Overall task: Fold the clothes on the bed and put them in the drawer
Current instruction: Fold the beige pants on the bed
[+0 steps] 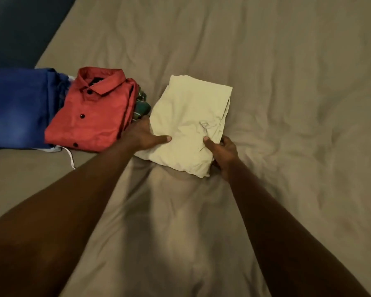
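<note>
Folding part looks nearly done, as far as can be seen. The cream garment [189, 125] is already a compact rectangle w/ several layers, in the middle of the bed sheet [287, 103], just right of the other clothes.

Left hand [140, 136] grips its left edge: thumb flat on top, the other fingers hidden under the cloth. Right hand [223, 154] pinches the near right corner, thumb on top, fingers curled round the edge below. So both hands hold the same piece. The near edge seems a bit raised, w/ shadow under it; the far edge seems to lie on the sheet, but I cannot tell for sure.

At the left is a group of pieces already folded:
- red shirt [90, 112], buttoned, collar up, on top
- green plaid piece [141, 103], only a bit shows at the right side of the red one, touching it
- blue jeans [17, 108], beside the red shirt, partly out of view
- sth white w/ a string [70, 156] peeks from under the red shirt

No loose, unfolded clothes show on the rest of the sheet, but the view does not cover the whole bed.

My judgement: approx. the first half of the task is finished. What is left is the second half, i.e. carry the folded pieces to the drawer. No drawer is in view, so nothing can be said abt what is inside it.
</note>
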Motion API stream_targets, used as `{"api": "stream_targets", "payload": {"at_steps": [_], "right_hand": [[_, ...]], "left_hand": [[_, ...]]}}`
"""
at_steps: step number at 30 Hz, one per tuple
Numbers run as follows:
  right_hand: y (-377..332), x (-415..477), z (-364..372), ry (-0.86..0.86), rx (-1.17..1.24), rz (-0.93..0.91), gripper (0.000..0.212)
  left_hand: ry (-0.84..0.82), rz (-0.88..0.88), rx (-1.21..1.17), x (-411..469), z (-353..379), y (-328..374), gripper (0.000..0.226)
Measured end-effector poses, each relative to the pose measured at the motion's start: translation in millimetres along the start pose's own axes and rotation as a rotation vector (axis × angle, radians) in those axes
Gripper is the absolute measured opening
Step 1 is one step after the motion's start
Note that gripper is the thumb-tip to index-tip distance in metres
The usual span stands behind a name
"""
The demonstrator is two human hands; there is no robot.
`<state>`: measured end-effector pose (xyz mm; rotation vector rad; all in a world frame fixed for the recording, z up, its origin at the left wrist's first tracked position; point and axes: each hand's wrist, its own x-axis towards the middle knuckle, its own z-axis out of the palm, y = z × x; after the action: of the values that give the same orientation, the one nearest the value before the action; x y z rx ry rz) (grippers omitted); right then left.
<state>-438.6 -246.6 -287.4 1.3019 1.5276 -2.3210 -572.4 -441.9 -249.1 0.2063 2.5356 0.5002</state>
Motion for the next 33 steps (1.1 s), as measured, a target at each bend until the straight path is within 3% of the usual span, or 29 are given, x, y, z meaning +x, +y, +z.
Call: {"api": "stream_targets", "payload": {"at_steps": [3,4,8,11,15,20,24,26,28,30,33], "right_hand": [[5.5,8.2,-1.4,0.003,0.006,0.0,0.028],[3.6,7.9,-1.0,-0.026,0.029,0.007,0.033],[-6.9,-3.9,2.8,-0.149,0.241,0.036,0.046],[-17.8,-23.7,15.3,-0.286,0.34,-0.083,0.052],[-28.4,-71.7,85.7,-0.499,0.387,-0.201,0.048],[-16.0,-105.7,243.3,-0.604,0.321,-0.267,0.048],[7.1,-84.3,381.4,-0.553,0.246,-0.247,0.036],[29.6,-61.0,435.8,-0.472,0.119,-0.249,0.036],[60.4,-40.2,471.8,-0.323,-0.218,-0.306,0.042],[86.1,-27.8,490.6,-0.165,-0.52,-0.364,0.041],[104.2,-18.0,505.4,0.015,-0.608,-0.391,0.042]], "left_hand": [[0.041,-0.082,-0.209,6.5,22.3,-11.9,0.127],[0.033,-0.099,-0.339,10.4,23.7,-14.6,0.123],[0.074,-0.071,-0.627,-7.1,8.1,3.5,0.066],[0.155,0.02,-0.728,-41.2,-32.4,9.7,0.062],[0.266,0.113,-0.694,-97.3,-122.3,-30.8,0.061],[0.472,0.026,-0.704,-122.8,-229.0,-148.5,0.042],[0.589,-0.059,-0.56,-87.5,-284.0,-260.3,0.052],[0.568,-0.171,-0.277,-57.7,-294.6,-317.7,0.09],[0.506,-0.211,0.107,-26.9,-289.2,-364.4,0.12],[0.53,-0.068,0.281,-2.7,-266.2,-380.6,0.111],[0.524,0.108,0.21,21.5,-232.3,-372.3,0.083]]}}
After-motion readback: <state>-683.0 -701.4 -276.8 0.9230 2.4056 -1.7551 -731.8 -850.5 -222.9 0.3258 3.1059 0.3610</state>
